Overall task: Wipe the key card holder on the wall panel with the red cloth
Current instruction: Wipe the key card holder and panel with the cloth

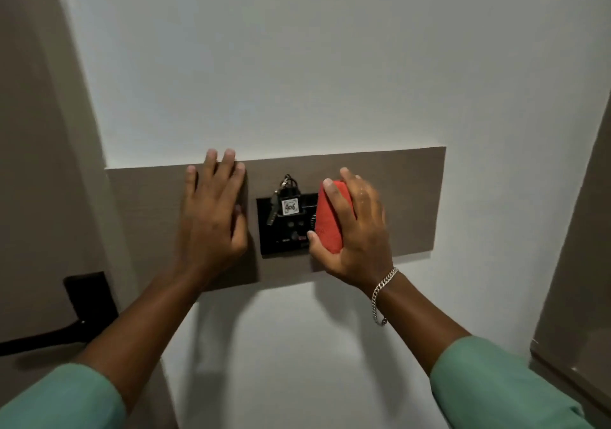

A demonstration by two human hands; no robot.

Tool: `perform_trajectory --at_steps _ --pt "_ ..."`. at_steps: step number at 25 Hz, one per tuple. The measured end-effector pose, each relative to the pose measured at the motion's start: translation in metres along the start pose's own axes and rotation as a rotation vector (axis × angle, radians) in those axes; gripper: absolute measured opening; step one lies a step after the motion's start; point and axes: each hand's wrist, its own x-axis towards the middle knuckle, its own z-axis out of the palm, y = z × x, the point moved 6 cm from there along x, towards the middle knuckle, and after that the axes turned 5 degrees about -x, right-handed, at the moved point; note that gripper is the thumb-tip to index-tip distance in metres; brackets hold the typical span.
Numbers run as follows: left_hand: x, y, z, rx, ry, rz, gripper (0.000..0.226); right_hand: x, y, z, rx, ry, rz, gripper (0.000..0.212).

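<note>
A black key card holder (285,234) is set into a brown wall panel (413,197). A key fob with a white tag reading 406 and a key (288,201) hangs in its top slot. My right hand (355,230) grips a folded red cloth (329,217) and presses it against the holder's right side, covering that part. My left hand (211,213) lies flat on the panel just left of the holder, fingers spread, holding nothing.
The panel is mounted on a white wall (297,65). A dark door handle and plate (89,299) sit low at the left on a beige door. A brown door or cabinet edge (575,280) stands at the right.
</note>
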Motion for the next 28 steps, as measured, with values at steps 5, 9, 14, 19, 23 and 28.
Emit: perform_trajectory --at_steps 5,9,14,19,23,28 --pt "-0.014 -0.021 0.031 0.399 -0.027 0.100 0.072 -0.006 -0.004 0.044 -0.080 -0.002 0.005 0.070" --pt "-0.013 -0.023 0.034 0.431 0.042 0.114 0.074 -0.009 0.021 0.046 -0.085 0.094 -0.053 0.065" --pt "-0.013 -0.023 0.035 0.459 0.065 0.126 0.076 -0.001 0.009 0.054 -0.023 0.147 -0.016 0.060" --pt "-0.013 -0.020 0.034 0.472 0.085 0.132 0.076 -0.005 0.026 0.048 -0.023 0.140 -0.099 0.054" --pt "-0.012 -0.021 0.034 0.472 0.084 0.137 0.076 0.001 0.011 0.052 -0.008 0.135 -0.123 0.055" --pt "-0.013 -0.021 0.034 0.461 0.094 0.134 0.074 0.006 0.032 0.045 -0.003 0.129 -0.026 0.055"
